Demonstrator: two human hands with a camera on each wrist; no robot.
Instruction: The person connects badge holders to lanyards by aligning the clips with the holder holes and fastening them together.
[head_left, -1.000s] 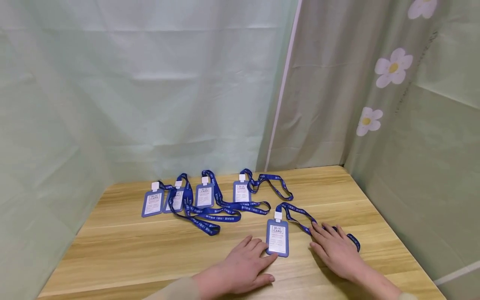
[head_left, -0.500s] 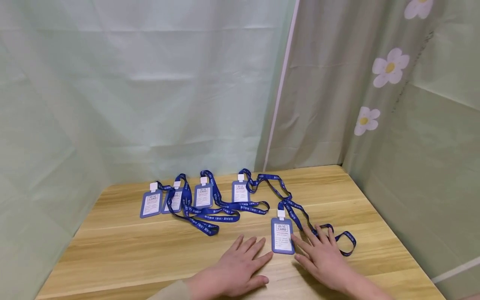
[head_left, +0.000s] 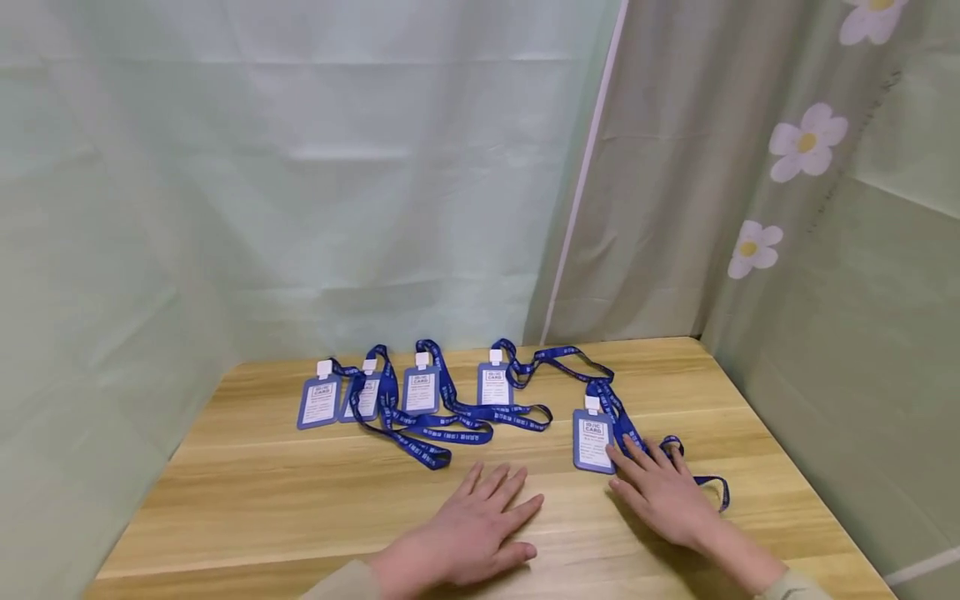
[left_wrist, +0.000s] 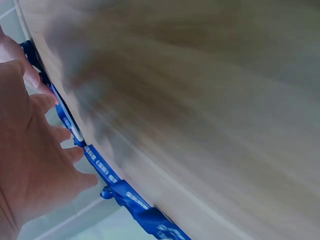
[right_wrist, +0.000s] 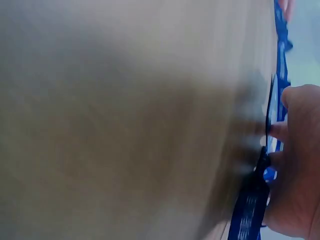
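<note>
A blue badge holder (head_left: 594,442) with a white ID/IC card and a white clip lies flat on the wooden table, towards the right. My right hand (head_left: 663,492) is spread palm down over its blue lanyard (head_left: 617,408), with a fingertip at the badge's lower right edge. Part of the strap is hidden under the fingers, and a loop (head_left: 722,483) sticks out to the right. To the left of the badge, my left hand (head_left: 472,525) hovers low with fingers spread, holding nothing. The left wrist view shows that hand (left_wrist: 45,155) with straight fingers; the other wrist view shows my right hand (right_wrist: 300,160) by the strap.
Several similar badges stand in a row along the back: the leftmost badge (head_left: 318,402), a second badge (head_left: 360,400), a third badge (head_left: 422,392) and another badge (head_left: 495,387). Their lanyards (head_left: 450,429) overlap in front. A pale curtain (head_left: 375,183) hangs behind the table (head_left: 300,517).
The near badge has slid towards the back and right, its lanyard now meeting the lanyard of the back badge. My left hand has come off its edge; my right hand has shifted to its side.
</note>
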